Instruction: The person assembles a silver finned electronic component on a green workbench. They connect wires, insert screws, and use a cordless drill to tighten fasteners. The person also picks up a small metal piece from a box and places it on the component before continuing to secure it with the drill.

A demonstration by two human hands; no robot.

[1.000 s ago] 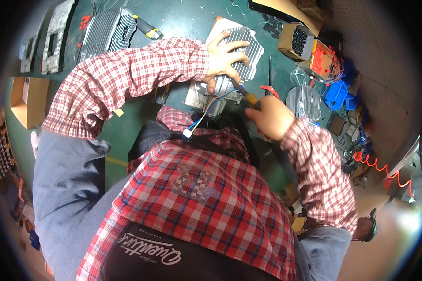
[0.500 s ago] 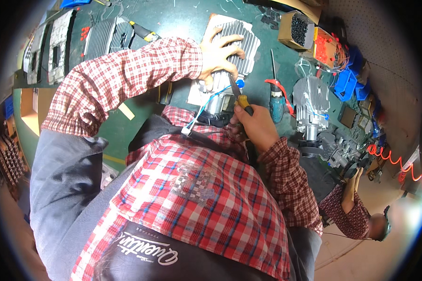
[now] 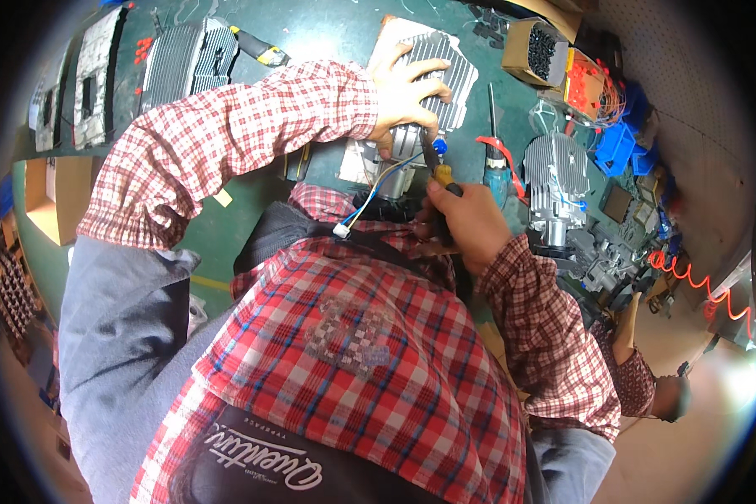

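Note:
My left hand point(image 3: 407, 94) lies over a grey finned metal motor housing point(image 3: 449, 69), its fingers spread across the fins. In my right hand point(image 3: 472, 220) are pliers point(image 3: 443, 174) with yellow and black handles. The jaws point away from me, reaching up beside a small blue round part point(image 3: 439, 146) near the left fingertips. What lies between the jaws is too small to tell. Thin blue and pale wires point(image 3: 384, 178) run from there toward me, ending in a white plug point(image 3: 341, 229). Beneath them, the housing's cylindrical end is partly hidden by my hands.
At right stand a second finned motor point(image 3: 556, 172) and a teal power driver point(image 3: 497, 181) with a red strap. Farther back are a carton of black parts point(image 3: 533, 55) and blue bins point(image 3: 617, 149). Finned covers point(image 3: 176, 63) and a yellow-black tool point(image 3: 260, 49) lie at left. A co-worker point(image 3: 634, 370) sits lower right.
My right forearm has swung outward to the right, and the pliers stand slightly farther right. More of the wires show, with the white plug a little to the right. The left hand stays on the housing.

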